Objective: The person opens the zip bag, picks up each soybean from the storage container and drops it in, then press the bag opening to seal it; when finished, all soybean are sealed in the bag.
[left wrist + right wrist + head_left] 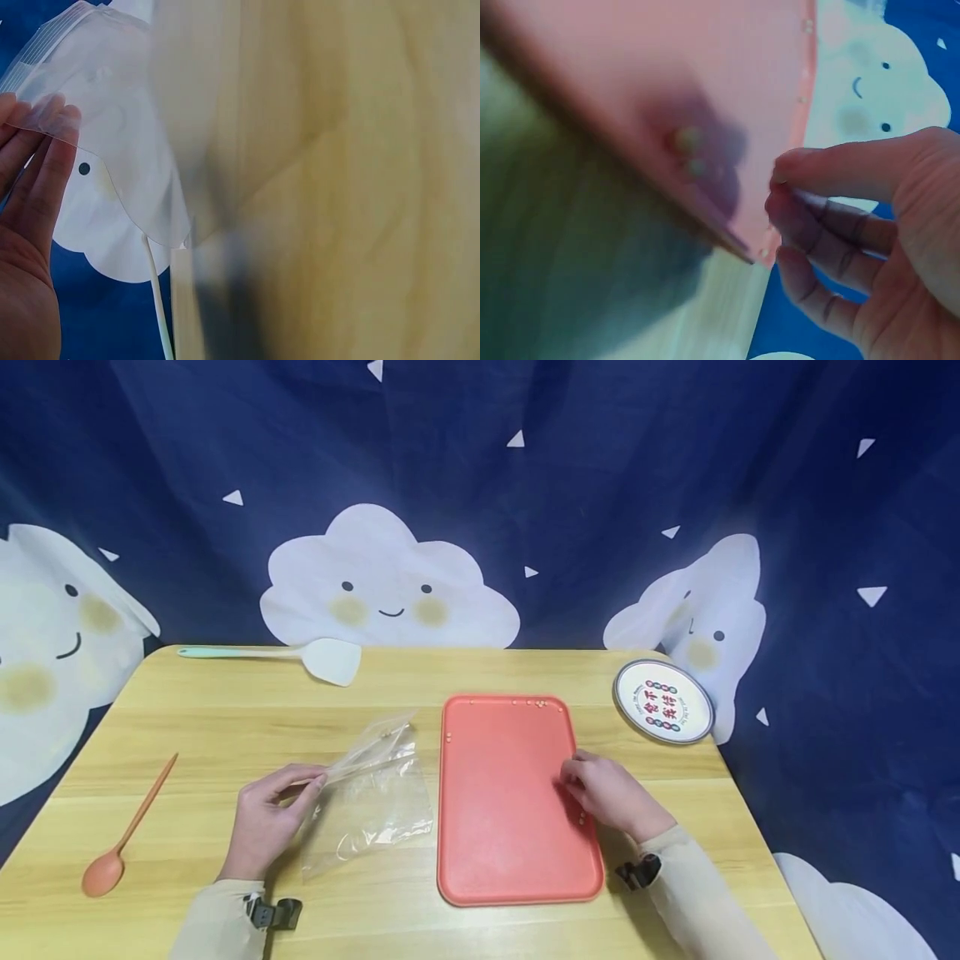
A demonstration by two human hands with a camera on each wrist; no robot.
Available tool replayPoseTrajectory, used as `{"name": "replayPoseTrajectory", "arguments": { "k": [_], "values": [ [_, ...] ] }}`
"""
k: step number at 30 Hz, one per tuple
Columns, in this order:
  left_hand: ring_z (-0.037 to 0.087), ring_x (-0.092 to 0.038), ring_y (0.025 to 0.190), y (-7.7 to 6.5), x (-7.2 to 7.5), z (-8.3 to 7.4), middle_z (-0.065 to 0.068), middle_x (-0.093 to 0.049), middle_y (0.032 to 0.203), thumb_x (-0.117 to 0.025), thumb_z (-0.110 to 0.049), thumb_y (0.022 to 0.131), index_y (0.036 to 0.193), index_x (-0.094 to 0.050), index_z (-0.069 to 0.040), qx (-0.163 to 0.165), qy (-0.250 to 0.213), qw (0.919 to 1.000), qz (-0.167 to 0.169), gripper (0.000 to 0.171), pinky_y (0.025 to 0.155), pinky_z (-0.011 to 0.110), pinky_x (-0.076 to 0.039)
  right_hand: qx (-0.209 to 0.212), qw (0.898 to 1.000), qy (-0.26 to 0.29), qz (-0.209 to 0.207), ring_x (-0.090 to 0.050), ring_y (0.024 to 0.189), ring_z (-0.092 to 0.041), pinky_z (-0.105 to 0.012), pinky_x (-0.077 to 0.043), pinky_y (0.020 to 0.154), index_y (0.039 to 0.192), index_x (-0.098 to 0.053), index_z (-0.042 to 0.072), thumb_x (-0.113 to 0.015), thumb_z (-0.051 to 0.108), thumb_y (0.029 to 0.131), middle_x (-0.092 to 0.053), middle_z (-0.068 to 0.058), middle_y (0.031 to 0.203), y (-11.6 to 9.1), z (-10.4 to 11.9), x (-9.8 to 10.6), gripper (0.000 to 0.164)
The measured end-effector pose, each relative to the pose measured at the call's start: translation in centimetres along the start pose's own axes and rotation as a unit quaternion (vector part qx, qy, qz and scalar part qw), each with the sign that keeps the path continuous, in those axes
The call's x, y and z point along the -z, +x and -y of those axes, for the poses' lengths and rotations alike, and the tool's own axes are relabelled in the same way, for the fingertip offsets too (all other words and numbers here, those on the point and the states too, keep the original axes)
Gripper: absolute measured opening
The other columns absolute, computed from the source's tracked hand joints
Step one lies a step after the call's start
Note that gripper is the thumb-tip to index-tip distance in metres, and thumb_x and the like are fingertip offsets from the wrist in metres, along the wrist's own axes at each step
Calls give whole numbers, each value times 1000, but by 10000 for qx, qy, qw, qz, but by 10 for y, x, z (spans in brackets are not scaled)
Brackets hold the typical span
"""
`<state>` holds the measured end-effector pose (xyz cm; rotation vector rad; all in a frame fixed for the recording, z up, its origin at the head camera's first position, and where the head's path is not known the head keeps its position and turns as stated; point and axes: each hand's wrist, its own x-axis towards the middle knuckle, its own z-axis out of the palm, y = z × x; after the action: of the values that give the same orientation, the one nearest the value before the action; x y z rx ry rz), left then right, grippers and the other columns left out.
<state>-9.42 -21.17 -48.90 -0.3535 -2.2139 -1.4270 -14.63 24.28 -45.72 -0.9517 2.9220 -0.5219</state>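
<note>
My left hand (268, 814) pinches the top edge of a clear zip-lock bag (386, 802) between thumb and fingers. A few small pale beans show near the bag's far corner. Over the right edge of a red tray (513, 843), my right hand (611, 793) has thumb and index fingertips pressed together. A sliver of a small pale bean (780, 181) shows between those tips in the right wrist view, mostly hidden. Two more beans (690, 142) lie by the tray's near right rim, and several others sit along its far edge and upper left side.
A white spatula (332, 662) with a green-tipped handle lies along the table's back edge. An orange spoon (103, 872) rests at the far left. At the back right stands a white plate (663, 702) with printed characters. A dark blue cloud-patterned curtain (570, 485) hangs behind.
</note>
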Motion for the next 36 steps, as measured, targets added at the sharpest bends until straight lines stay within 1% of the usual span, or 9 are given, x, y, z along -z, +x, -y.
{"name": "replayPoseTrajectory", "arguments": {
  "k": [4, 9, 15, 22, 26, 31, 33, 34, 36],
  "values": [
    [2, -67, 87, 0, 0, 0, 15, -72, 90, -72, 20, 77, 90, -73, 5, -17, -5, 10000, 19, 21, 77, 21, -59, 243, 9985, 265, -405, -56, 73, -9, -28, -55, 64, 87, -70, 12, -77, 5, 85, -59, 7, 85, 10, 5, 6, 10],
    [2, -67, 85, 1, -1, 0, 16, -72, 89, -72, 20, 76, 90, -73, 5, -105, 29, 9999, -12, 21, 77, 18, -58, 359, 9944, 529, -838, -55, 73, -10, -27, -52, 63, 90, -71, 11, -78, 7, 84, -59, 8, 86, 30, 20, 12, 9],
    [2, -67, 86, 1, -3, -1, 16, -72, 90, -72, 19, 77, 91, -73, 4, -44, -25, 10000, -18, 20, 77, 18, -58, 465, 9853, 1077, -1242, -58, 82, -9, -28, -55, 74, 90, -71, 13, -75, 6, 86, -61, 9, 88, 63, 47, 18, 8],
    [2, -67, 87, 2, -4, -2, 17, -72, 91, -73, 19, 77, 91, -73, 4, -6, -115, 9999, -53, 21, 78, 19, -58, 626, 9729, 1767, -1352, -59, 85, -5, -32, -57, 78, 92, -72, 15, -73, 8, 89, -61, 11, 90, 99, 83, 14, 8],
    [3, -67, 88, 2, -4, -2, 17, -72, 92, -73, 18, 78, 91, -73, 5, 135, -204, 9997, -10, 19, 78, 21, -58, 653, 9594, 2351, -1418, -58, 85, -3, -29, -57, 77, 94, -73, 15, -73, 7, 89, -61, 13, 90, 118, 102, 6, 10],
    [4, -68, 88, 2, -5, -2, 14, -72, 92, -72, 17, 78, 91, -74, 3, 177, -202, 9996, 37, 20, 77, 22, -59, 722, 9427, 2965, -1351, -58, 83, -3, -32, -57, 74, 94, -73, 12, -73, 4, 88, -62, 11, 90, 139, 125, -11, 10],
    [4, -68, 87, 2, -5, -1, 13, -72, 92, -72, 17, 78, 90, -74, 2, 152, -180, 9997, 33, 20, 77, 23, -59, 712, 9386, 3123, -1284, -58, 82, -3, -32, -57, 75, 95, -73, 10, -72, 5, 89, -63, 9, 90, 147, 133, -17, 8],
    [4, -68, 87, 2, -5, -2, 14, -72, 92, -72, 18, 78, 90, -74, 2, 149, -184, 9997, 31, 20, 77, 23, -59, 693, 9378, 3166, -1249, -58, 82, -3, -29, -57, 75, 95, -73, 10, -72, 5, 89, -63, 9, 90, 151, 137, -20, 8],
    [4, -68, 86, 2, -5, -1, 14, -72, 91, -72, 18, 78, 90, -74, 2, 128, -182, 9998, 15, 20, 77, 23, -59, 658, 9391, 3190, -1093, -58, 84, -2, -26, -57, 77, 96, -73, 10, -71, 6, 90, -63, 10, 91, 158, 143, -26, 7]
  ]
}}
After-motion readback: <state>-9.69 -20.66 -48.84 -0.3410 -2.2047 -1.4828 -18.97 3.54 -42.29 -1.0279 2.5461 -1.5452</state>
